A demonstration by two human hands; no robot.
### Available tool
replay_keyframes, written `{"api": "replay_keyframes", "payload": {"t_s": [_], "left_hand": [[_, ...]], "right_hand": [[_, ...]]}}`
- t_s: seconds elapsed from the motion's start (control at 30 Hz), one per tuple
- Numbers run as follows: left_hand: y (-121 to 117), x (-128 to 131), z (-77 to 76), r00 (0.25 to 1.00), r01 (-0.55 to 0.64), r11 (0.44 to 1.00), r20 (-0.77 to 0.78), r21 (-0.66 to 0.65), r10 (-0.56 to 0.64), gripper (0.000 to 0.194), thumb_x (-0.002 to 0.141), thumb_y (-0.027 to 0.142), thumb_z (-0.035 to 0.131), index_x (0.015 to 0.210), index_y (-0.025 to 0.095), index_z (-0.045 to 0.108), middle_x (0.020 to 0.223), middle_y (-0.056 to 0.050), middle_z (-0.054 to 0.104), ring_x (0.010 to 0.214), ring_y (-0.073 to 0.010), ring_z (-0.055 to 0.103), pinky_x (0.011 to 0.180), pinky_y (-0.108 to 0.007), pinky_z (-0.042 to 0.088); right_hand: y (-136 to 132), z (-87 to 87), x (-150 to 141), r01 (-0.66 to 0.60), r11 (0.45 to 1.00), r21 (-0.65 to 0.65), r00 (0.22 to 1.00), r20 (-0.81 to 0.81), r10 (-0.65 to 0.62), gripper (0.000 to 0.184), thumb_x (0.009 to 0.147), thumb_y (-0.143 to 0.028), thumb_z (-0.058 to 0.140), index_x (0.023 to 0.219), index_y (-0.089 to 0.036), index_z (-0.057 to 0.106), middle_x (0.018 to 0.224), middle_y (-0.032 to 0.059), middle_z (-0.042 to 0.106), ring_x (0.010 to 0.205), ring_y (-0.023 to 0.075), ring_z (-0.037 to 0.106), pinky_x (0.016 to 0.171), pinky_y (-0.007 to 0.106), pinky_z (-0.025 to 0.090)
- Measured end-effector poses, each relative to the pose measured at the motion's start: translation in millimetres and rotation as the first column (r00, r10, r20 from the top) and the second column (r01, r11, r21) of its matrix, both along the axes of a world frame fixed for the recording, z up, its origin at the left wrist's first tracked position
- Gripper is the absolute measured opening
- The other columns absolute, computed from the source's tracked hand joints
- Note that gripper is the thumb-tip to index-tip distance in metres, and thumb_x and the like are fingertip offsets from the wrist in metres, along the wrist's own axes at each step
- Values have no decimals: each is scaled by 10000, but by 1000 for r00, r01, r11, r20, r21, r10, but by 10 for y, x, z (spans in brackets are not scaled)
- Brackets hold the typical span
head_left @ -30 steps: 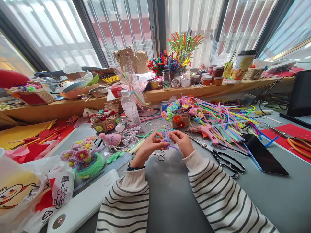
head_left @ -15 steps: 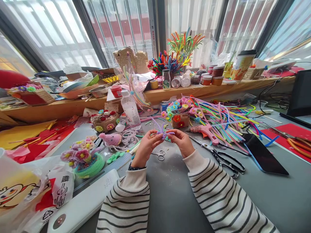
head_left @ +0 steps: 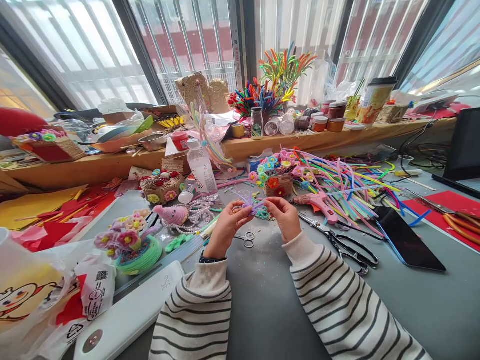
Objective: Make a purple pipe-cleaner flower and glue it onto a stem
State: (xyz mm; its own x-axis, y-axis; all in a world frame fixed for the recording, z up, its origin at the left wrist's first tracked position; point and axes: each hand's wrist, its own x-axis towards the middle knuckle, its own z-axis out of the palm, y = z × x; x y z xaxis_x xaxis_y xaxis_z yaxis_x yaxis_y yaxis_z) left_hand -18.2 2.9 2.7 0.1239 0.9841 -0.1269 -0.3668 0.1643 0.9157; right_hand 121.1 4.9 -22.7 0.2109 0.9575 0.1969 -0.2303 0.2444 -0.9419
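A small purple pipe-cleaner piece, looped at its middle with loose ends sticking out, is held up over the grey table. My left hand pinches it between thumb and fingertips. From the other side, my right hand is closed in a pinch on one of its ends. Small scissors lie flat below the left fingers. Behind the right fingers, small green pieces rest on the table. Large black-handled scissors and a pink glue gun lie to the right.
Colourful pipe cleaners spread across the back right, near a phone. A flower basket, a bottle and a pink knitted toy stand beyond the hands. A white device lies front left.
My right hand has moved slightly right, away from the left, drawing out an end of the purple pipe cleaner. My left hand stays almost in place.
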Motion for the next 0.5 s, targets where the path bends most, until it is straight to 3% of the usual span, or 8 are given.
{"api": "replay_keyframes", "payload": {"t_s": [0.2, 0.5], "left_hand": [[-7, 16, 11, 999, -34, 999, -14, 5, 34, 310, 564, 144, 680, 796, 142, 475, 689, -12, 602, 632, -87, 591, 662, -214, 494], [-28, 55, 19, 986, -44, 998, -157, 36, 49, 360, 532, 193, 701, 799, 150, 463, 573, 20, 569, 566, -112, 593, 572, -235, 485]], "right_hand": [[3, -25, 6, 29, 999, 28, 996, 81, -31, 209, 615, -364, 620, 714, -180, 630, 678, 8, 616, 590, 113, 506, 538, 235, 370], [20, -31, 12, 42, 998, -42, 995, 91, -38, 224, 593, -376, 620, 692, -175, 636, 656, 12, 615, 583, 121, 500, 528, 239, 366]]}}
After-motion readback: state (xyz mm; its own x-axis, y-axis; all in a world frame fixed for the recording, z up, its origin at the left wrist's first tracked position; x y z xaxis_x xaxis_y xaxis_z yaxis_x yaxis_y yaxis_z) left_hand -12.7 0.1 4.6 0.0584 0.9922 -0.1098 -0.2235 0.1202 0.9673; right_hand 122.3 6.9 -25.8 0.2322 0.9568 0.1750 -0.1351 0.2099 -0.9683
